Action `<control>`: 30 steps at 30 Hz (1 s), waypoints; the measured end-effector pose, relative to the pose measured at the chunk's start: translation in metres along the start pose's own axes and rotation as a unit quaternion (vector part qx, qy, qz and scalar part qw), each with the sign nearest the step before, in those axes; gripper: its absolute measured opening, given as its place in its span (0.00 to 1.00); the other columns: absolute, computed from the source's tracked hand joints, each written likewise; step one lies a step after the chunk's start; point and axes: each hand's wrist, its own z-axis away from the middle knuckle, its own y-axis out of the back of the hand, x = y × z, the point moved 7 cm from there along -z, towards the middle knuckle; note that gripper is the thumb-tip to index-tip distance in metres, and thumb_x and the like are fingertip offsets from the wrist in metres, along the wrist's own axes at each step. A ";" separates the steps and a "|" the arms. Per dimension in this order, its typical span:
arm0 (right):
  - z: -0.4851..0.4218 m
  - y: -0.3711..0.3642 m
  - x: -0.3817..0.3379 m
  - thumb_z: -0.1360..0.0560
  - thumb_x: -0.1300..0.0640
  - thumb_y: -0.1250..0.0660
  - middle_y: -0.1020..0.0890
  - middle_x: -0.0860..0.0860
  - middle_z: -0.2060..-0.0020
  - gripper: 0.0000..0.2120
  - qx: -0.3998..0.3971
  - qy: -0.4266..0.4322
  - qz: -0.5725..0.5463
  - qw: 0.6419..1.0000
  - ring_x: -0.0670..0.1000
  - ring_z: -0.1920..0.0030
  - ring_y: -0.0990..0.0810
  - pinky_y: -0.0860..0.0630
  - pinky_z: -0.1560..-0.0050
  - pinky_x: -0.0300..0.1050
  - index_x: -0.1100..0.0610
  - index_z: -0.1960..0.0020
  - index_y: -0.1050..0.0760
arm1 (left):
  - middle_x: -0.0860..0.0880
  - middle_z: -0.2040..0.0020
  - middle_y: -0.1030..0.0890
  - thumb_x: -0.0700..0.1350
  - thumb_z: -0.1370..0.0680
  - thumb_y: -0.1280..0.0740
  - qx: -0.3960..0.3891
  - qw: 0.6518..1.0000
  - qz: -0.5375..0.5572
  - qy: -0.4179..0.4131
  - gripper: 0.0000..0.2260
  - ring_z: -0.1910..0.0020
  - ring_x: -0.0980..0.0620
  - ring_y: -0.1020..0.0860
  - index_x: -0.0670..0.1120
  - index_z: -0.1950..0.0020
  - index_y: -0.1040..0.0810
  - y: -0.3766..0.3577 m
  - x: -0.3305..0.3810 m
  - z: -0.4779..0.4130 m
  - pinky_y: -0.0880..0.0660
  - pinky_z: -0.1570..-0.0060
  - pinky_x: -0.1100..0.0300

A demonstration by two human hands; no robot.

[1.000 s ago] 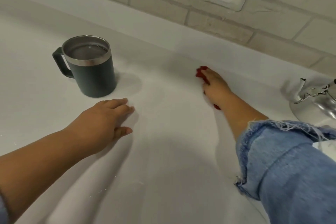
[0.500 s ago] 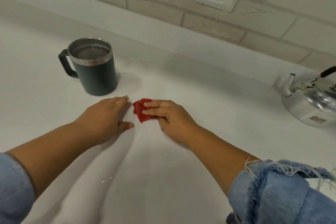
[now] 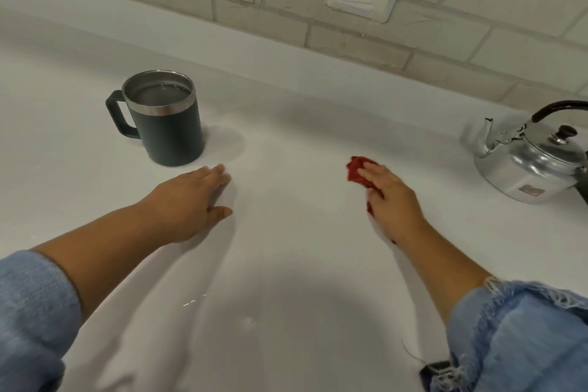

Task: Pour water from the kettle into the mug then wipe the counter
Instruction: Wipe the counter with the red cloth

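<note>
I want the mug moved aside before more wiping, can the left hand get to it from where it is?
Probably yes. The left hand lies flat on the counter just in front of the mug, nothing between them; the handle faces left, clear of anything.

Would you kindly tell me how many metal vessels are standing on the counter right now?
2. The mug stands at the left, just beyond the left hand; the kettle stands at the far right edge, partly cut off. None appear hidden.
</note>
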 end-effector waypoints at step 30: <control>0.101 0.052 0.043 0.29 0.73 0.37 0.24 0.54 0.35 0.21 0.098 -0.082 0.045 0.991 0.46 0.36 0.31 0.48 0.39 0.19 0.58 0.40 0.22 | 0.49 0.22 0.45 0.57 0.23 0.40 -0.019 1.000 -0.008 0.006 0.32 0.28 0.44 0.36 0.50 0.23 0.49 0.003 0.009 0.006 0.38 0.31 0.51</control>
